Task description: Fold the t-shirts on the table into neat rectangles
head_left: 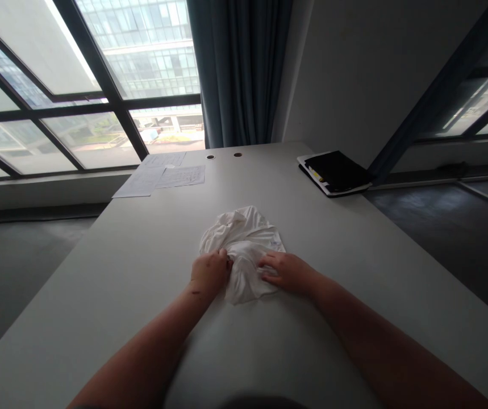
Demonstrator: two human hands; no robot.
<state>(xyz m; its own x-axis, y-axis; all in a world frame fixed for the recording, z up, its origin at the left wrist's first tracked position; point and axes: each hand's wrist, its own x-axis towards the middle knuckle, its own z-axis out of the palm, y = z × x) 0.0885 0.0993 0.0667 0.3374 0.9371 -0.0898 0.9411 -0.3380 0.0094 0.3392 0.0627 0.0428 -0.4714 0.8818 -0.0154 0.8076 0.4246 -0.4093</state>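
While papers (pixel 139 183) lie flat at the far left of the desk (pixel 150 255), the left hand (pixel 210 271) grips the cloth (pixel 250 267) — fingers curled tight on its left side. White and crumpled, it lies mid-desk between the hands; it looks gathered so far, with no flat spread or neat fold showing. Its long axis seems to run from the person toward the curtain (pixel 239 74), though which end leads cannot be told. The right hand (pixel 282 271) rests on its right side — fingers loosely spread, unclamped. Farther right sits a black folder (pixel 340 171).
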